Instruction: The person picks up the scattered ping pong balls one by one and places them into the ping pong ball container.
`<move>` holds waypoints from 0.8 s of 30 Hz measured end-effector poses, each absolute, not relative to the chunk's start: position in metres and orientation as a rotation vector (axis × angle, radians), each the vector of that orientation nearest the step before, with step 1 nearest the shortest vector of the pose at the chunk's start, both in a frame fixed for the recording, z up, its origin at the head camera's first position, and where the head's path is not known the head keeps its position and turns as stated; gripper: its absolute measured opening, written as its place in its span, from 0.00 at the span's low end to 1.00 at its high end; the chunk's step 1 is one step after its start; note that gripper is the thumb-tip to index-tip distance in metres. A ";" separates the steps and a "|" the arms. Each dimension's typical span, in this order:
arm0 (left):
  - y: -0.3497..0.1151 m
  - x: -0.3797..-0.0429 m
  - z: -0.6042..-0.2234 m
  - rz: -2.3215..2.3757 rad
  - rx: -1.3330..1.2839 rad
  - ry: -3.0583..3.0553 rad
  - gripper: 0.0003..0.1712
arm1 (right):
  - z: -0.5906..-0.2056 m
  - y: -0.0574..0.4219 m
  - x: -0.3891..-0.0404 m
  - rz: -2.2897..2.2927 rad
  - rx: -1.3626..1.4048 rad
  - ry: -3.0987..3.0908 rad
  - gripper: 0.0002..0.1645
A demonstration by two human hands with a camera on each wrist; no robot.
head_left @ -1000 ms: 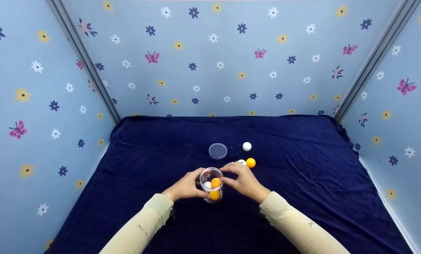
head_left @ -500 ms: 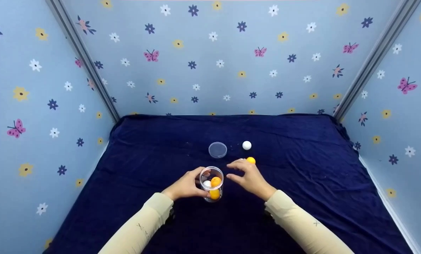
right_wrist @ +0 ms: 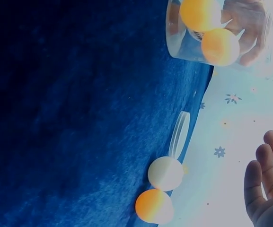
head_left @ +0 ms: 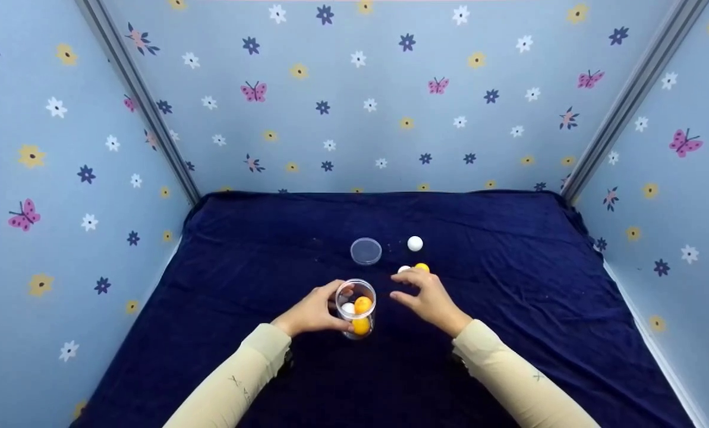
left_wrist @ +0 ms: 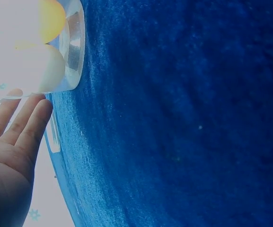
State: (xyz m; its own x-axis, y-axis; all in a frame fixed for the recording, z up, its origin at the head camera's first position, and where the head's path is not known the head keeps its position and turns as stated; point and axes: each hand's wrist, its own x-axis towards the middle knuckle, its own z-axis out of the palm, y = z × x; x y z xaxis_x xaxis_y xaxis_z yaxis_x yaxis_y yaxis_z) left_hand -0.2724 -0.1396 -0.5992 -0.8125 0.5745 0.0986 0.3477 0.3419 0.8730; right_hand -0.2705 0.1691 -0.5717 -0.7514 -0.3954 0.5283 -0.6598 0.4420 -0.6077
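The left hand (head_left: 311,311) curls its grip round a clear, cylindrical plastic jar (head_left: 363,289) of round orange and white balls (head_left: 363,305), apparently to steady it, while the right hand (head_left: 430,298), grip parted and holding nothing, hovers at the jar's three o'clock near a loose round orange ball (head_left: 422,267).

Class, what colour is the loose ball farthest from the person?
The farthest ball is white; the head view shows it best.
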 end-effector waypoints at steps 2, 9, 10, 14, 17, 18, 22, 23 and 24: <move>-0.140 -0.273 -0.599 1.461 0.837 2.379 0.48 | -0.573 0.170 -0.270 1.214 0.904 -2.397 0.18; -0.140 -0.273 -0.600 1.458 0.837 2.381 0.49 | -0.577 0.175 -0.271 1.213 0.897 -2.412 0.19; -0.140 -0.273 -0.600 1.457 0.842 2.384 0.49 | -0.578 0.175 -0.272 1.212 0.900 -2.409 0.19; -0.140 -0.272 -0.598 1.454 0.842 2.383 0.48 | -0.582 0.177 -0.273 1.212 0.881 -2.417 0.18; -0.140 -0.271 -0.598 1.454 0.845 2.384 0.48 | -0.584 0.179 -0.273 1.218 0.842 -2.445 0.18; -0.140 -0.271 -0.597 1.454 0.845 2.383 0.48 | -0.585 0.180 -0.273 1.219 0.832 -2.454 0.18; -0.139 -0.271 -0.598 1.454 0.851 2.386 0.48 | -0.586 0.182 -0.273 1.230 0.810 -2.462 0.18; -0.139 -0.271 -0.598 1.455 0.851 2.385 0.48 | -0.587 0.183 -0.273 1.235 0.808 -2.461 0.18; -0.140 -0.271 -0.598 1.456 0.850 2.383 0.48 | -0.587 0.183 -0.273 1.239 0.808 -2.456 0.18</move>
